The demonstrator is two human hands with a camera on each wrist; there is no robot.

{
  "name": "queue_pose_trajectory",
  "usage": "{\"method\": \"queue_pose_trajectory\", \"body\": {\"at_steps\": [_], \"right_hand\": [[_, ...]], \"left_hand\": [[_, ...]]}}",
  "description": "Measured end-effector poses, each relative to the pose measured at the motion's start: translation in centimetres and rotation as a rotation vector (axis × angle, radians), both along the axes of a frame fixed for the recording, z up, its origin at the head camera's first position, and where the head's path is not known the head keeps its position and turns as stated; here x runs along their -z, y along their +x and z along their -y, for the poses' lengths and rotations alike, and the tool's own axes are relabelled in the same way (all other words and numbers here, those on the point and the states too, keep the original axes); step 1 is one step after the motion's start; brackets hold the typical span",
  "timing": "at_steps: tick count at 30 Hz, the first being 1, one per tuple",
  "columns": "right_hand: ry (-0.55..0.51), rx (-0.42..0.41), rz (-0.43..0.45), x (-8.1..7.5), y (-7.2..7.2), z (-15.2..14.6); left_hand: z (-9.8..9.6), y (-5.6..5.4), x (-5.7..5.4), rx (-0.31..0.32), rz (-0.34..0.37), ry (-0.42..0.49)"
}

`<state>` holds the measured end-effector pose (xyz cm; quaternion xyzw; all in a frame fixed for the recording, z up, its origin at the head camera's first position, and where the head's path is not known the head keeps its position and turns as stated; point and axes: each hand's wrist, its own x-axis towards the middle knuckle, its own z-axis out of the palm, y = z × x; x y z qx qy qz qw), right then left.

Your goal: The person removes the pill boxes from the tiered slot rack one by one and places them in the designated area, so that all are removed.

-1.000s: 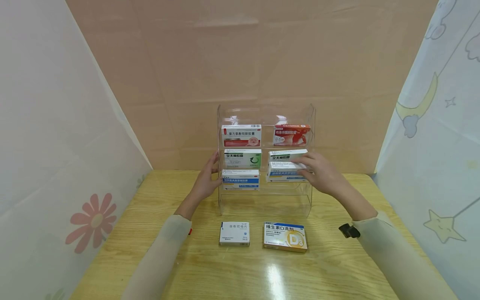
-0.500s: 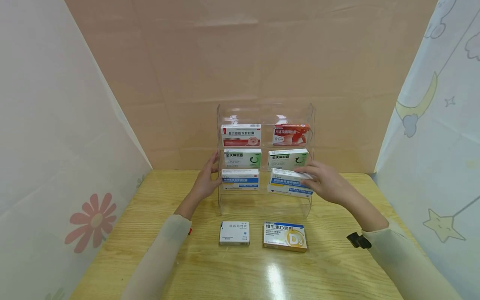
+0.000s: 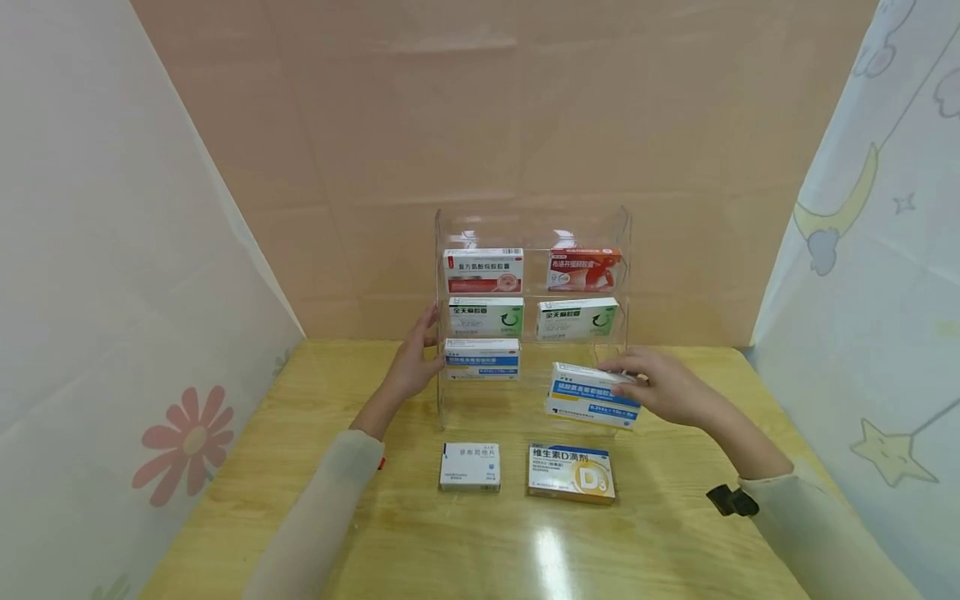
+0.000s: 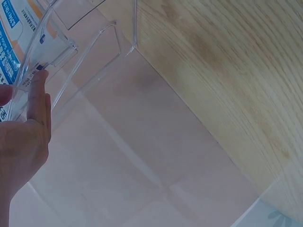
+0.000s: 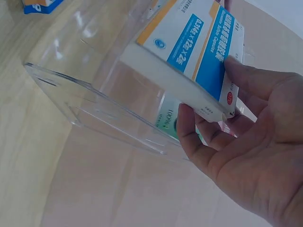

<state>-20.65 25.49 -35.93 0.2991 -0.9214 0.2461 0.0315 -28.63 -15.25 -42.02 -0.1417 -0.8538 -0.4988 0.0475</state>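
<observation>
My right hand (image 3: 663, 387) pinches a white-and-blue medicine box (image 3: 592, 398), tilted, in front of a clear acrylic display rack (image 3: 531, 410). In the right wrist view, the thumb lies on the printed face of this medicine box (image 5: 189, 40) and the fingers reach behind its edge. My left hand (image 3: 412, 360) touches the rack's left side. Its fingers lie straight along the clear panel in the left wrist view, the thumb near the front edge. A matching white-and-blue box (image 3: 482, 360) stands in the rack beside this hand.
Two green-and-white boxes (image 3: 486, 317) stand on the shelf above. Higher up are a white-and-red box (image 3: 483, 271) and a red box (image 3: 585, 270). On the wooden table (image 3: 390, 542), in front of the rack, lie a white box (image 3: 469, 467) and a vitamin D box (image 3: 571, 473).
My right hand has drawn the white-and-blue medicine box out of the rack's right side, forward, down and to the right. The left hand has stayed in place.
</observation>
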Motion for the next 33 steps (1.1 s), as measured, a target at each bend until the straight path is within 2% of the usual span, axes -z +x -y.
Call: {"method": "queue_pose_trajectory", "body": {"at_steps": [13, 24, 33], "right_hand": [[-0.069, -0.093, 0.267, 4.2, 1.6, -0.1], [-0.066, -0.186, 0.453, 5.0, 3.6, 1.5], [-0.072, -0.235, 0.597, 6.6, 4.9, 2.1]], "left_hand": [[-0.1, 0.0, 0.2, -0.005, -0.008, -0.014], [-0.1, 0.0, 0.4, -0.006, -0.011, 0.003], [-0.2, 0.1, 0.2, -0.002, -0.035, 0.005]]}}
